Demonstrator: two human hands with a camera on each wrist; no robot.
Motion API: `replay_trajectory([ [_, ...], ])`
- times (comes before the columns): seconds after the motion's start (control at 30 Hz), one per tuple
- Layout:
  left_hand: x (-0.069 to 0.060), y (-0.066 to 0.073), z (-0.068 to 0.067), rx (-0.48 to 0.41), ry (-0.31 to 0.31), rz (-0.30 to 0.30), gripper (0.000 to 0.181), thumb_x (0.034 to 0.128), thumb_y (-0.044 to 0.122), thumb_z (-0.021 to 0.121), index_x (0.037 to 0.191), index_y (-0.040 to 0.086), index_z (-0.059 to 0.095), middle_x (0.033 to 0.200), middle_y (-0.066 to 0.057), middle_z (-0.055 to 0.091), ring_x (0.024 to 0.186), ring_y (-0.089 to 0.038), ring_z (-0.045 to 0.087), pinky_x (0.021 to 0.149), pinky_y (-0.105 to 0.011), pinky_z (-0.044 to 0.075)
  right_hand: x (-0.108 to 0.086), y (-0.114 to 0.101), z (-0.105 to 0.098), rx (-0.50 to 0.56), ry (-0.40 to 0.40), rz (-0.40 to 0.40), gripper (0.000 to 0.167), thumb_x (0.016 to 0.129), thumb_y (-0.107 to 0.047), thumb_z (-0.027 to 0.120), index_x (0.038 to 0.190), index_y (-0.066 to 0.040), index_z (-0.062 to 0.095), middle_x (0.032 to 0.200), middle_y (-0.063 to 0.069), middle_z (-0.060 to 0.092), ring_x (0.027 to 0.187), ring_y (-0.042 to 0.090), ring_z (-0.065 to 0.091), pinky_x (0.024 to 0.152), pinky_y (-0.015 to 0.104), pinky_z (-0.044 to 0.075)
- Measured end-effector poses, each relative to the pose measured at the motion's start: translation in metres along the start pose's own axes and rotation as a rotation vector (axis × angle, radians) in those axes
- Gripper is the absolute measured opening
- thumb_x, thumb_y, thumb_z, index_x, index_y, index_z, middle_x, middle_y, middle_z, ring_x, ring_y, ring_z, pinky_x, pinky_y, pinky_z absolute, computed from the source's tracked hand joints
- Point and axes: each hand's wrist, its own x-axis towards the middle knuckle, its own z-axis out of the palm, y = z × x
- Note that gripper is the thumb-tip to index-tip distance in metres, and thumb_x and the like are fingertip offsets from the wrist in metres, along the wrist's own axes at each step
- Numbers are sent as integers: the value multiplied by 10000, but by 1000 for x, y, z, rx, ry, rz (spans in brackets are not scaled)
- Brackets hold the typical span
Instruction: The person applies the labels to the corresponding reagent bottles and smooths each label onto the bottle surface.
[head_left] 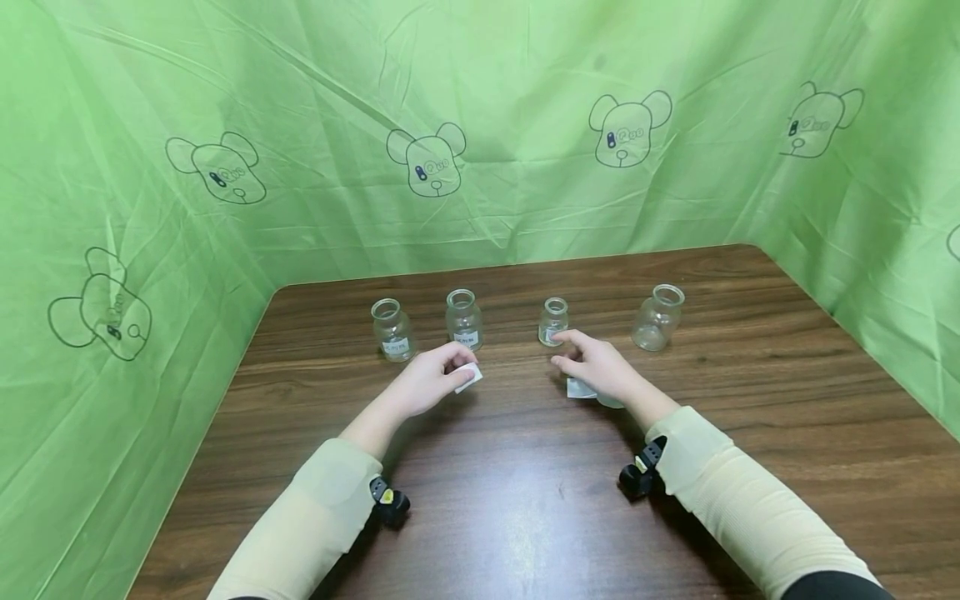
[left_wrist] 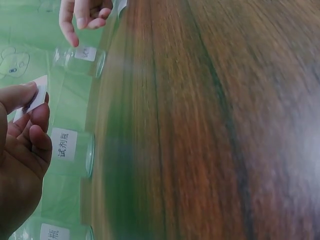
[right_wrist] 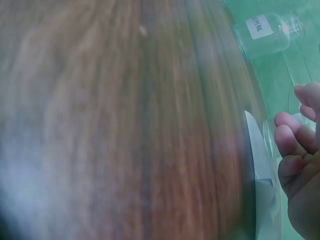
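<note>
My left hand (head_left: 429,379) pinches a small white label (head_left: 469,377) between thumb and fingers, in front of a glass jar (head_left: 464,317) that bears a handwritten label. Farther left stands another labelled glass jar (head_left: 392,329). The right hand (head_left: 600,364) has its index finger stretched toward a smaller glass jar (head_left: 555,317), which also carries a white label (left_wrist: 86,53). Its thumb is apart from the index finger, and nothing is held there. Whether the fingertip touches the small jar, I cannot tell. Beneath the right hand lie pieces of white paper (head_left: 579,388), partly hidden.
A glass jar (head_left: 658,321) with no visible label stands to the right of the small jar. All the jars are upright in a row near the back of the wooden table (head_left: 510,483). A green curtain (head_left: 517,217) hangs behind and at both sides.
</note>
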Motion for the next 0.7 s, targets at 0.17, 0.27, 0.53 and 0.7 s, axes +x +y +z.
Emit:
replay_trajectory([
  [0.17,2,3,1,-18,-5,25,148,899,229,629,1022,148,620,827,72,598,749,-101,555,690,-298,456,1,-3,2,11,7,-20,389,891,-266,644,1237,-112,552,820,-36,668,723,105,605,702,368,478],
  [0.27,3,5,2,-31,-10,28,171,899,237,630,1033,129,621,831,70,597,758,-107,556,698,-304,456,2,-5,4,19,7,-20,395,889,-264,646,1239,-107,552,817,-43,667,707,92,602,695,356,474],
  [0.53,7,8,7,-52,-13,33,150,897,227,633,1020,144,615,826,66,597,745,-105,553,690,-300,452,4,-11,12,55,-19,-5,393,894,-258,632,1245,-97,558,779,-51,648,639,116,615,669,334,479],
  [0.7,9,10,9,-58,-10,37,118,898,223,631,1000,170,605,825,66,597,747,-105,554,690,-302,452,5,-14,14,67,-21,-24,350,896,-244,630,1213,-101,587,762,-55,641,617,128,619,667,338,482],
])
